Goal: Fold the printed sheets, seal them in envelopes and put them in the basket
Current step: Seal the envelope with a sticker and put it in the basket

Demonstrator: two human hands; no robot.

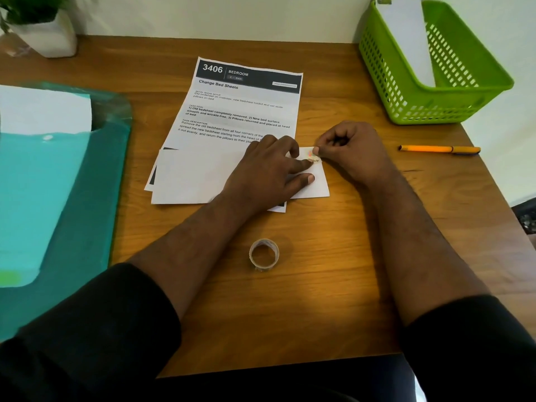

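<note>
A white envelope (197,178) lies across the lower part of a printed sheet (240,108) headed "3406 Bedroom". My left hand (266,172) presses flat on the envelope's right half, fingers spread. My right hand (351,152) pinches a small colourful sticker (311,154) at the envelope's top right corner, next to my left fingertip. A green plastic basket (475,91) stands at the back right with a white envelope (406,36) leaning upright inside it.
A small roll of stickers or tape (264,254) sits on the wooden desk near me. An orange pen (439,149) lies to the right. A teal tray (75,198) with white paper (43,111) fills the left side. A potted plant (40,24) stands back left.
</note>
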